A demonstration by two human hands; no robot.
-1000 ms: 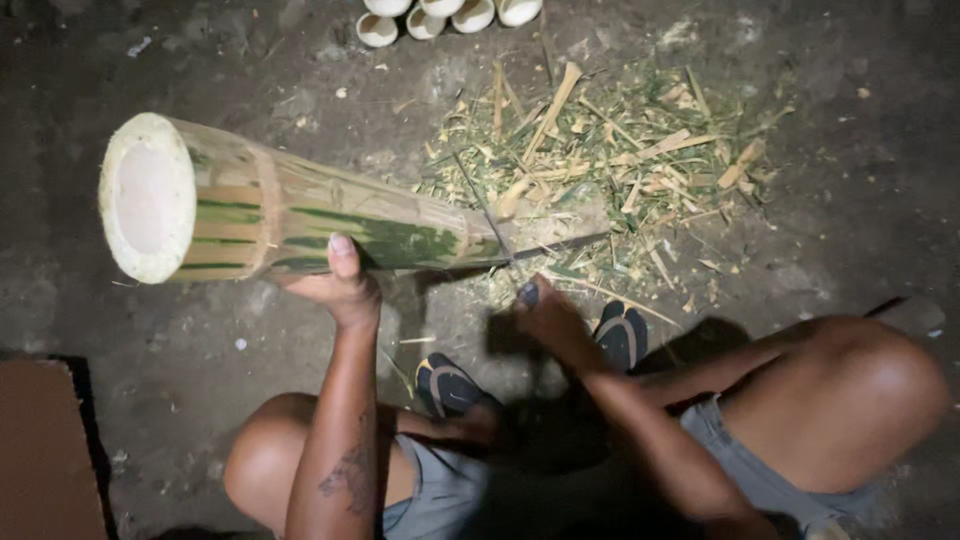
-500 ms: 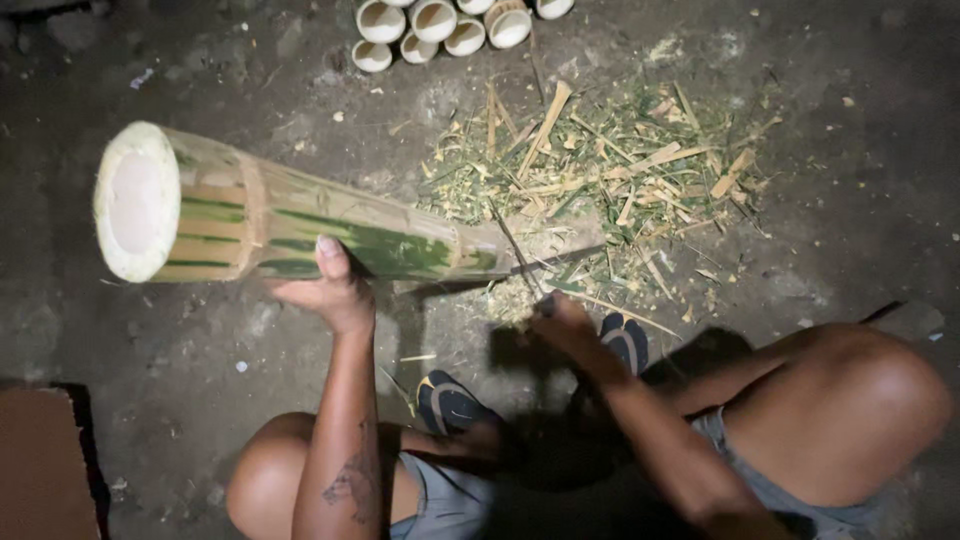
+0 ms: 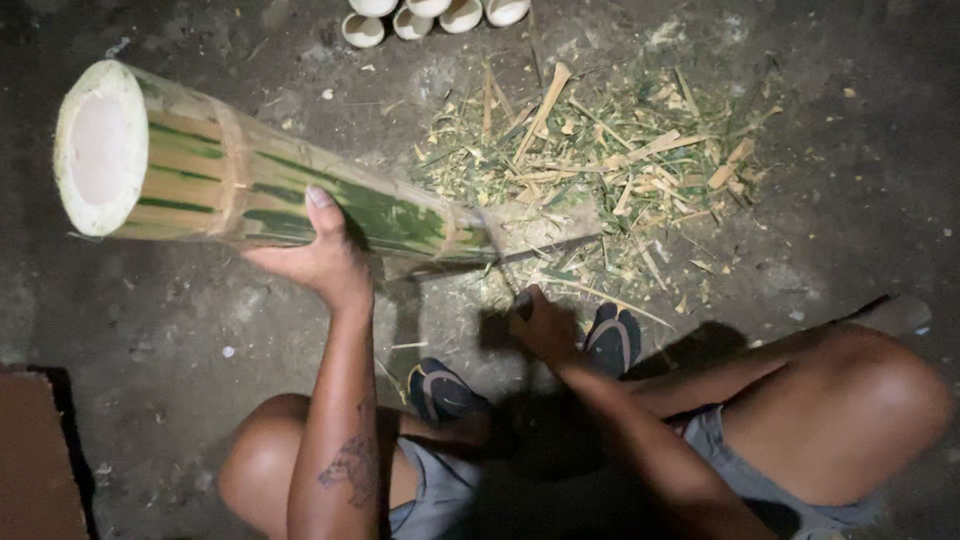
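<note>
Here: thick bamboo culm (image 3: 250, 180), green-striped, hollow cut end pale.

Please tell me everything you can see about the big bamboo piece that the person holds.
The bamboo section is a thick, hollow stem, pale yellow with dark green stripes and a ring-like node. Its cut end, with a pale thick wall, faces the camera at the upper left. It slants down to the right, where its far end meets the ground near the pile of bamboo chips. The left hand grips it from below, thumb on its side. The right hand holds a blade against its lower end.
</note>
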